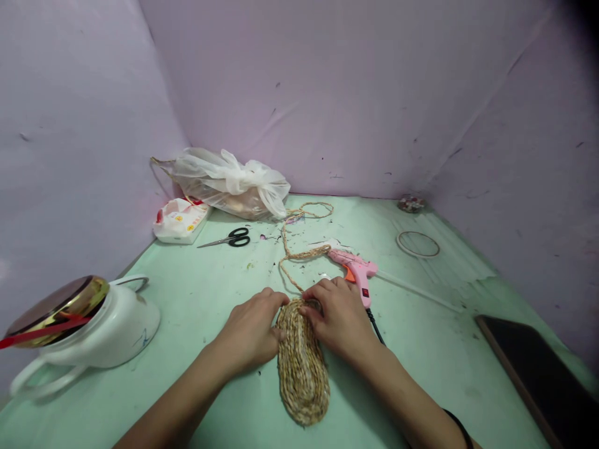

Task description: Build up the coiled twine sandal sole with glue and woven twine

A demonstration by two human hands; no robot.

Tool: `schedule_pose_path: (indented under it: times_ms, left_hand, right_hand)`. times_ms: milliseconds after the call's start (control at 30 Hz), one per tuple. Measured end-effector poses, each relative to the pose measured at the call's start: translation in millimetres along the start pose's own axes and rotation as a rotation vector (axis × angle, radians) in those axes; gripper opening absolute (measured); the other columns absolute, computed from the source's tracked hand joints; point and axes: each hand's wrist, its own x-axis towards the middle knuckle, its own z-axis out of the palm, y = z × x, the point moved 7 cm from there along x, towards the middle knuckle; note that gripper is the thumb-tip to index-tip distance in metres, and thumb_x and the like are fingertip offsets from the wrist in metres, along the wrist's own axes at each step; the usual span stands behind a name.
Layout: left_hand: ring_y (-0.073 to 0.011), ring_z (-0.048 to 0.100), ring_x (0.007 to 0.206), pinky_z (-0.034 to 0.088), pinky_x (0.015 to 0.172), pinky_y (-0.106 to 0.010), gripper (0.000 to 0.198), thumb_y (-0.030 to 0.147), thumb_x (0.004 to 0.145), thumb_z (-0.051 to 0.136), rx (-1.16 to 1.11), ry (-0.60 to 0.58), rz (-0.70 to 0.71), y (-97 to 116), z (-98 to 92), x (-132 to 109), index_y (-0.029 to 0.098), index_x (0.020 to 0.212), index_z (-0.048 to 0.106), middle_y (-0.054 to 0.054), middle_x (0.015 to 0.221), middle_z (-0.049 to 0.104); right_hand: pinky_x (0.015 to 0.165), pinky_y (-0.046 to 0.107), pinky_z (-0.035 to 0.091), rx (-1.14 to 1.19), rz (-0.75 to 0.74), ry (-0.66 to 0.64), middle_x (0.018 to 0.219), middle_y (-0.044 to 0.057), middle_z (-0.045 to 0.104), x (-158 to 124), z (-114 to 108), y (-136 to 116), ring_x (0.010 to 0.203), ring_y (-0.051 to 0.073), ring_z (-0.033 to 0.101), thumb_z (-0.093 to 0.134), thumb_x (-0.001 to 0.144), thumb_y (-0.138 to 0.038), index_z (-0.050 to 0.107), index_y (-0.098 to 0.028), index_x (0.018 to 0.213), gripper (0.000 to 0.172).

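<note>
An oval, sole-shaped mat of coiled straw rope (304,374) lies lengthwise at the front of the table. On its upper left edge my left hand (255,327) grips with thumb and fingers. My right hand (339,318) is closed on the upper right edge, its thumb over the coils. From the mat's far end a loose braided straw cord (286,240) runs up the table to a loop at the back. Just beyond my right hand lies a pink glue gun (358,268) with an orange trigger and a clear glue stick in its rear.
Black-handled scissors (229,238) lie at left centre, before a tied plastic bag (234,184) and a white packet (180,224). A white mug (107,330) with a gold lid stands at left. To the right are a ring (418,254), a phone (538,380) and a small container (410,204).
</note>
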Motion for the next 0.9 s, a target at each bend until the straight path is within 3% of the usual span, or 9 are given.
schedule_pose_path:
  times_ms: [133,233,300,367,533,700,900]
  left_hand:
    - [-0.0191,0.055,0.077,0.042,0.071,-0.029,0.047,0.027,0.066,0.054,-0.236,-0.003,-0.052,-11.9,-8.3,3.0,0.018,0.113,0.053,-0.006,0.096,0.058]
    - [-0.0175,0.055,0.072,0.041,0.067,-0.027,0.041,0.027,0.073,0.045,-0.291,0.085,-0.137,-25.9,-22.2,4.4,0.014,0.112,0.052,-0.005,0.085,0.06]
    - [-0.0184,0.055,0.07,0.039,0.064,-0.027,0.036,0.028,0.076,0.041,-0.17,0.123,-0.197,-32.7,-29.3,4.0,0.015,0.106,0.056,-0.005,0.077,0.061]
    - [-0.019,0.054,0.067,0.037,0.061,-0.027,0.029,0.026,0.076,0.04,-0.049,0.117,-0.225,-33.9,-31.4,2.8,0.016,0.093,0.062,-0.005,0.07,0.061]
    - [-0.0146,0.045,0.052,0.029,0.048,-0.024,0.02,0.024,0.069,0.045,0.009,-0.019,-0.171,-20.9,-17.6,-3.0,0.018,0.053,0.055,-0.002,0.053,0.054]
    - [-0.0115,0.042,0.043,0.024,0.043,-0.023,0.016,0.022,0.065,0.045,-0.019,-0.141,-0.126,-12.1,-4.2,-8.6,0.018,0.05,0.051,0.0,0.046,0.051]
    - [-0.0103,0.043,0.04,0.023,0.042,-0.023,0.017,0.024,0.064,0.046,-0.115,-0.197,-0.123,-9.0,2.6,-10.2,0.017,0.049,0.048,0.0,0.044,0.053]
  right_hand:
    - [0.075,0.035,0.033,0.031,-0.001,0.074,0.091,0.005,0.064,0.2,-13.9,3.8,0.087,0.024,0.051,0.057,0.078,-0.029,0.065,-0.021,0.091,0.018]
    - [0.067,0.03,0.036,0.056,0.12,0.144,0.091,0.006,0.065,-2.4,-35.9,17.6,0.083,0.021,0.056,0.048,0.082,-0.027,0.063,-0.019,0.091,0.02]
    - [0.055,0.028,0.032,-0.005,0.24,0.044,0.078,0.004,0.067,-6.6,-41.4,27.4,0.071,0.02,0.057,0.046,0.081,-0.027,0.064,-0.021,0.079,0.019]
    - [0.049,0.027,0.027,-0.083,0.276,-0.137,0.068,0.003,0.067,-12.6,-37.6,29.5,0.063,0.019,0.057,0.047,0.077,-0.024,0.064,-0.022,0.07,0.02]
    - [0.047,0.026,0.026,-0.116,0.167,-0.45,0.067,0.004,0.068,-26.9,-16.3,16.3,0.06,0.018,0.058,0.052,0.067,-0.016,0.068,-0.021,0.064,0.017]
    - [0.05,0.025,0.03,-0.067,0.148,-0.494,0.07,0.002,0.07,-27.9,-13.3,12.3,0.064,0.017,0.059,0.055,0.066,-0.017,0.07,-0.024,0.071,0.018]
    - [0.052,0.024,0.033,0.009,0.131,-0.505,0.072,0.002,0.07,-26.9,-13.2,6.9,0.064,0.016,0.059,0.054,0.067,-0.016,0.071,-0.024,0.075,0.021]
